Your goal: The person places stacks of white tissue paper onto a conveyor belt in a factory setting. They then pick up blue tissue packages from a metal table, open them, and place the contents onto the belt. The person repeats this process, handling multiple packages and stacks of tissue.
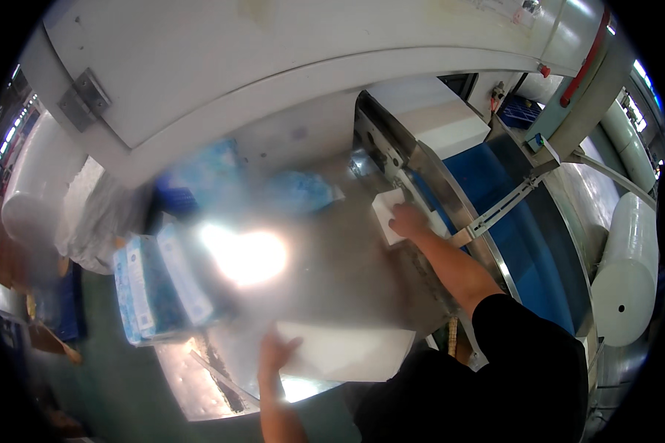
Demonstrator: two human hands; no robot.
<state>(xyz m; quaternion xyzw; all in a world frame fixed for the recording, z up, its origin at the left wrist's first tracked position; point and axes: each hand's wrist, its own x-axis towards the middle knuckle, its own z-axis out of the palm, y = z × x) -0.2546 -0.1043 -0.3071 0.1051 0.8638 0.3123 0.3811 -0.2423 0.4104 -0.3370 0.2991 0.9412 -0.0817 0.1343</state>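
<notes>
Progress mid-way: right hand [408, 219] lies flat on white pack [386, 210] beside blue conveyor [495, 199]; left hand [275, 351], fingers spread, presses white stack [347, 351] on steel table [347, 273] (blue packs [159, 288] already wrapped).

Glare on a steel table [347, 273] beside a blue conveyor [517, 229].

blue packs [159, 288] blurred (perhaps tissue), glare [245, 255] hiding steel table [347, 266]
</notes>
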